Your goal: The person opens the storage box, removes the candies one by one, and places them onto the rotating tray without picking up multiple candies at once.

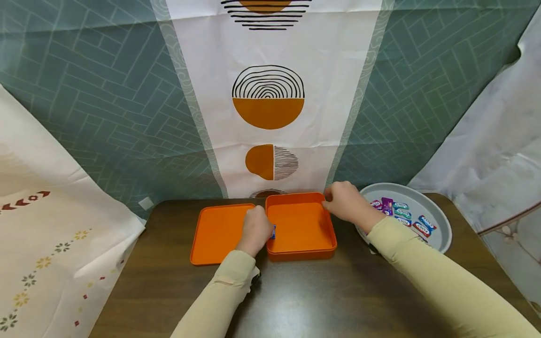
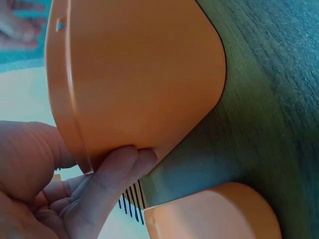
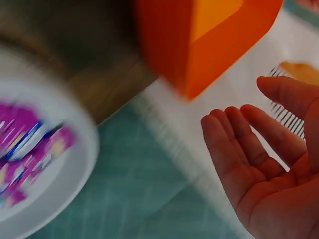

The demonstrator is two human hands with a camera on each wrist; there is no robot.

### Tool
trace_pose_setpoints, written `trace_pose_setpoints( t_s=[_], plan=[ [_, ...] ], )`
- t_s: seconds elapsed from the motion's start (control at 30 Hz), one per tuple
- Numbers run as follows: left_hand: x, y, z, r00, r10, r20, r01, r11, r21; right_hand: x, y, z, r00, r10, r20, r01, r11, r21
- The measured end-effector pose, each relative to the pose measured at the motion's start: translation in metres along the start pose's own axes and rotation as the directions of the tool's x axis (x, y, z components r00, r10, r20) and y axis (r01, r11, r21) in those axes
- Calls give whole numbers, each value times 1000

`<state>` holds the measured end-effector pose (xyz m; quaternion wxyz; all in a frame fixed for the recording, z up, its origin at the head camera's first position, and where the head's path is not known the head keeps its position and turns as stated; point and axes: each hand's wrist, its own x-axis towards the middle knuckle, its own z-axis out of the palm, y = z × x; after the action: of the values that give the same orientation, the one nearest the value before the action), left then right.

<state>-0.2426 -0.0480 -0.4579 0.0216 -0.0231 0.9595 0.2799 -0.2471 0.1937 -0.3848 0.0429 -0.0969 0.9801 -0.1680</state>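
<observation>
An orange box [image 1: 301,225] stands on the table, its inside facing up. My left hand [image 1: 257,230] grips its left wall; in the left wrist view, fingers [image 2: 117,167] press the outer side and the thumb lies at the rim. Inside the box, close to that hand, shows a small blue-wrapped candy [image 1: 273,232]; whether the hand touches it I cannot tell. My right hand [image 1: 347,202] is by the box's back right corner. The right wrist view shows it apart from the box, palm bare and fingers loosely extended.
An orange lid [image 1: 220,232] lies flat left of the box. On the right, a round grey tray [image 1: 441,225] holds several wrapped candies [image 1: 403,212]. A patterned cloth [image 1: 270,112] hangs behind the brown table [image 1: 321,291].
</observation>
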Motion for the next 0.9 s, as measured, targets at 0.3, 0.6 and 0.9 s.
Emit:
trace_pose_setpoints(
  t_s=[0.3, 0.6, 0.9],
  plan=[
    [-2, 6, -2, 998, -51, 35, 53, 997, -62, 18, -43, 36, 998, -24, 62, 26, 999, -32],
    [0, 6, -15, 999, -37, -21, 35, 998, -61, 35, -77, 73, 986, -11, 166, 14, 1000, -18],
    [3, 4, -13, 999, 1, -47, -5, 997, -80, 39, -102, 101, 978, -44, 202, 62, 995, -84]
  ],
)
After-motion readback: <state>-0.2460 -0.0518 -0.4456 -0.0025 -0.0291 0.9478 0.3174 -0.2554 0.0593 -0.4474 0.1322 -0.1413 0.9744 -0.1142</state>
